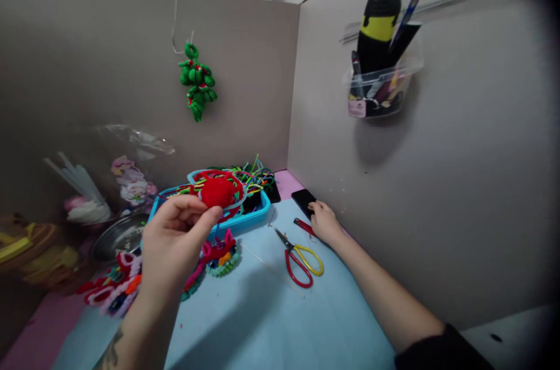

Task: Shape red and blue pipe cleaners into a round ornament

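Observation:
My left hand [177, 236] is raised in front of the blue basket, thumb and fingers pinched on a fuzzy red ball [217, 192]. My right hand [324, 219] lies low on the table by the right wall, its fingertips on the near end of a black phone [301, 201]. Just beside that hand is a red-handled tool [303, 226], partly hidden under it. Scissors [298, 259] with one red and one yellow handle lie open on the light-blue mat, left of my right forearm.
A blue basket [247, 221] holds many coloured pipe cleaners. Colourful fuzzy pieces [221, 256] lie before it. To the left stand a metal bowl [118, 238] and a yellow-brown container [41, 247]. A green fuzzy ornament [196, 81] and a clear bin [380, 93] hang on the walls.

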Motion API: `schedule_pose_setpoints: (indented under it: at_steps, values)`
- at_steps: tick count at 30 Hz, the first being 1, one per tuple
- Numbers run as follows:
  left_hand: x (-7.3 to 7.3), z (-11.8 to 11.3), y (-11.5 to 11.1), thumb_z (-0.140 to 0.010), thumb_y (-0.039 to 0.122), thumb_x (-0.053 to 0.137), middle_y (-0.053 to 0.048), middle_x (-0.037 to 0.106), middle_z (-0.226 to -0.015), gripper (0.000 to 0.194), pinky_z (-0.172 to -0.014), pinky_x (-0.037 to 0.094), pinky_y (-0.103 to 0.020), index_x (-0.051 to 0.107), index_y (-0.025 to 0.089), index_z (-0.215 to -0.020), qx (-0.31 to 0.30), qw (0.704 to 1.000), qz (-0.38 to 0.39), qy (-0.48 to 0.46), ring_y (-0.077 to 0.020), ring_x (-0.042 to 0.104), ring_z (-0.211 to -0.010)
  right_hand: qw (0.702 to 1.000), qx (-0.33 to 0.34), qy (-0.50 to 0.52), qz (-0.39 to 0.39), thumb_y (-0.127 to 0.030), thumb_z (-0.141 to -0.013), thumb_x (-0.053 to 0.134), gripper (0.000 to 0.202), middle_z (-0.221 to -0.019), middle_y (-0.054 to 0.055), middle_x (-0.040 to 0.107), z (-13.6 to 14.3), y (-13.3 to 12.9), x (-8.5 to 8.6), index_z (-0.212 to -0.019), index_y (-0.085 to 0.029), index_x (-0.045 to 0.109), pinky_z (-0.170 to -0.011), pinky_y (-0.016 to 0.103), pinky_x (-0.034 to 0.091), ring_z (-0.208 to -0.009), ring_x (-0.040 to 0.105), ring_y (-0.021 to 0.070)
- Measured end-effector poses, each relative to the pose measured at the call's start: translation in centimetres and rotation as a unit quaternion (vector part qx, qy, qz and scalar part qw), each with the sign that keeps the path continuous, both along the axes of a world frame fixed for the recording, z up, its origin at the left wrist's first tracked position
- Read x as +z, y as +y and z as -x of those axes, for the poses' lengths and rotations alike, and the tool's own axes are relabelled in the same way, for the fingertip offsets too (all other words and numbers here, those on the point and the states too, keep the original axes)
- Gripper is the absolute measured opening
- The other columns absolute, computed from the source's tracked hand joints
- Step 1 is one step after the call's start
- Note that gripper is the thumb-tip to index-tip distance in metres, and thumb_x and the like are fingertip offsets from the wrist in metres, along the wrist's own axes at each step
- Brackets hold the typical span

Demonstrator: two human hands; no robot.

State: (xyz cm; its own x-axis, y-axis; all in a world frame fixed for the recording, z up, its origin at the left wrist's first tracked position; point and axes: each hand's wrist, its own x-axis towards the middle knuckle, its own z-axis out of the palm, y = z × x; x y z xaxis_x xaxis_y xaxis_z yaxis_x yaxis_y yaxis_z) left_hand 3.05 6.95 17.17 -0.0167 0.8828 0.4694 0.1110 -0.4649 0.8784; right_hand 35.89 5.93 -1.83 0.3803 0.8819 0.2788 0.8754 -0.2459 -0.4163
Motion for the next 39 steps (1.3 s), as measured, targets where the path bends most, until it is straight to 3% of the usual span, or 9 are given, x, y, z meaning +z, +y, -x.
schedule_pose_setpoints:
  at_steps: [3,7,12,16,23,29,33,37,39]
  values:
    - [-1.3,-0.8,0.4,-0.064,0.033,0.073,0.005,0.051,-0.056,0.026,-0.045,0.037,-0.018,0.054,0.019,-0.073,-0.037,0.998,0.041,-0.001,-0.0072,0.046,-0.047,0.998,-0.015,0.026,-0.053,-0.002,-0.072,0.04,0.046,-0.11,0.013,0.063,-0.7,-0.9,0.3,-0.116,-0.011,0.053,-0.099,0.035,0.038,-0.115,0.05,0.0221]
    - [-4.9,-0.9,-1.0,-0.065,0.036,0.073,0.005,0.052,-0.057,0.028,-0.044,0.036,-0.017,0.053,0.018,-0.074,-0.054,0.992,0.117,-0.006,-0.0078,0.048,-0.048,0.995,-0.046,0.048,-0.077,-0.001,-0.069,0.04,0.049,-0.104,0.011,0.065,-1.5,-2.4,0.4,-0.116,-0.013,0.051,-0.094,0.036,0.042,-0.107,0.053,0.0234]
    - [-9.9,0.5,-3.1,-0.062,0.041,0.074,0.003,0.055,-0.06,0.034,-0.043,0.037,-0.019,0.054,0.017,-0.075,-0.004,0.987,0.158,0.003,-0.0091,0.049,-0.048,0.996,-0.055,0.06,-0.04,0.002,-0.067,0.04,0.051,-0.105,0.014,0.065,-1.2,-2.9,0.2,-0.116,-0.01,0.05,-0.09,0.034,0.043,-0.105,0.055,0.0236]
    - [-12.4,1.4,-3.8,-0.06,0.044,0.075,0.004,0.056,-0.06,0.037,-0.044,0.038,-0.02,0.055,0.017,-0.076,0.035,0.987,0.155,-0.011,-0.0097,0.049,-0.049,0.998,-0.058,0.035,-0.016,0.003,-0.067,0.04,0.051,-0.105,0.015,0.065,-1.0,-2.7,0.0,-0.115,-0.009,0.051,-0.09,0.032,0.042,-0.105,0.055,0.0238]
    - [-12.9,1.6,-4.5,-0.057,0.046,0.076,0.004,0.054,-0.058,0.038,-0.046,0.038,-0.02,0.056,0.017,-0.072,0.022,0.981,0.193,-0.01,-0.0097,0.049,-0.049,0.997,-0.065,-0.008,0.045,0.0,-0.07,0.041,0.045,-0.097,0.017,0.065,-1.3,-2.6,-0.4,-0.113,-0.007,0.052,-0.087,0.031,0.042,-0.105,0.055,0.0262]
    - [-13.8,1.4,-4.3,-0.058,0.043,0.076,0.004,0.054,-0.057,0.035,-0.047,0.037,-0.02,0.056,0.018,-0.072,0.009,0.974,0.224,-0.008,-0.0106,0.05,-0.051,0.997,-0.063,0.026,-0.042,0.002,-0.067,0.038,0.05,-0.104,0.015,0.065,-1.4,-3.2,0.4,-0.114,-0.01,0.05,-0.094,0.034,0.041,-0.107,0.054,0.0237]
    - [-14.4,1.4,-3.8,-0.054,0.041,0.079,0.004,0.055,-0.058,0.037,-0.049,0.039,-0.019,0.056,0.018,-0.07,0.015,0.966,0.254,-0.045,-0.0098,0.049,-0.052,0.996,-0.042,0.063,-0.056,0.001,-0.066,0.038,0.047,-0.102,0.014,0.065,-1.2,-3.6,0.6,-0.11,-0.012,0.051,-0.093,0.035,0.043,-0.104,0.056,0.0228]
    - [-14.7,1.4,-3.7,-0.053,0.039,0.08,0.005,0.053,-0.056,0.04,-0.049,0.037,-0.016,0.053,0.017,-0.071,0.013,0.947,0.301,-0.109,-0.0077,0.047,-0.052,0.991,0.012,0.091,-0.094,-0.008,-0.075,0.04,0.031,-0.096,0.009,0.064,1.8,-4.4,2.4,-0.099,-0.017,0.057,-0.087,0.035,0.046,-0.095,0.058,0.0216]
    - [-14.7,1.5,-3.9,-0.054,0.038,0.08,0.007,0.051,-0.054,0.04,-0.045,0.032,-0.015,0.05,0.017,-0.071,0.016,0.935,0.328,-0.134,-0.0057,0.043,-0.047,0.985,0.093,0.115,-0.094,-0.014,-0.08,0.042,0.023,-0.094,0.007,0.064,4.8,-4.9,4.2,-0.094,-0.019,0.059,-0.082,0.034,0.046,-0.092,0.059,0.0206]
